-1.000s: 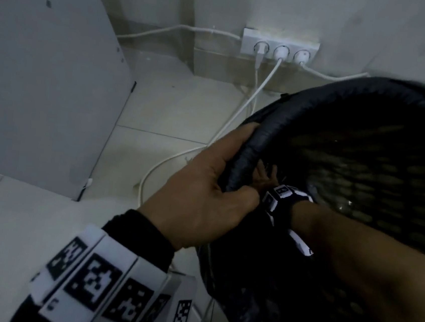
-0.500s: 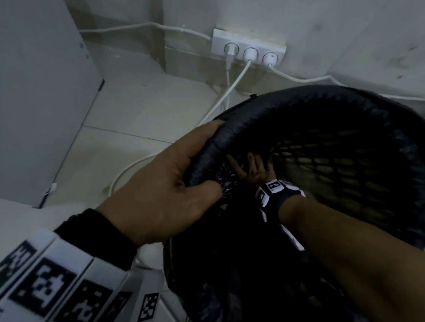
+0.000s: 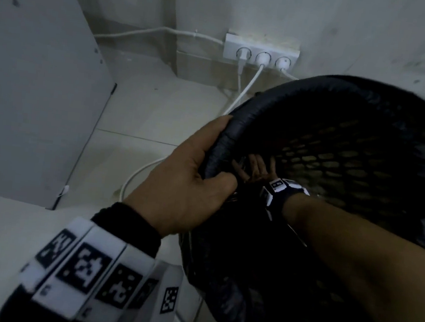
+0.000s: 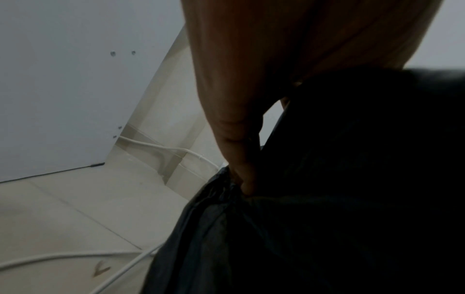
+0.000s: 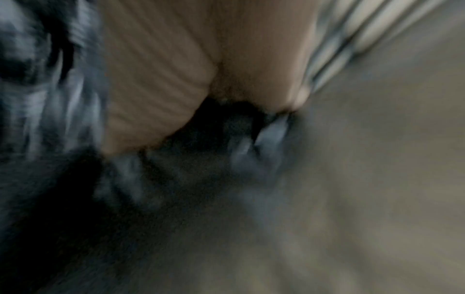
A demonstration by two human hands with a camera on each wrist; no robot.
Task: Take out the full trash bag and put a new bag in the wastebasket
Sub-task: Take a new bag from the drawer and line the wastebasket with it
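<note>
A black mesh wastebasket [image 3: 364, 153] lies tilted toward me, with a black trash bag [image 3: 306, 85] rolled over its rim. My left hand [image 3: 199, 175] grips the near-left part of that rim, fingers over the outside and thumb inside. The left wrist view shows the left hand [image 4: 239, 129] digging into the bunched bag [image 4: 251, 238]. My right hand [image 3: 256, 166] is inside the basket just right of the left thumb, fingers spread against the inner wall. The right wrist view is blurred; the right hand [image 5: 201, 75] is against dark bag film [image 5: 75, 179].
A white power strip [image 3: 261, 51] sits on the wall behind the basket, with white cables [image 3: 248, 88] running down to the tiled floor [image 3: 145, 117]. One cable [image 3: 136, 179] loops beside the basket. A grey cabinet panel [image 3: 30, 89] stands at the left.
My right hand has slipped from under the rim beside the left thumb further into the basket and spread its fingers. The left hand keeps its grip on the rim.
</note>
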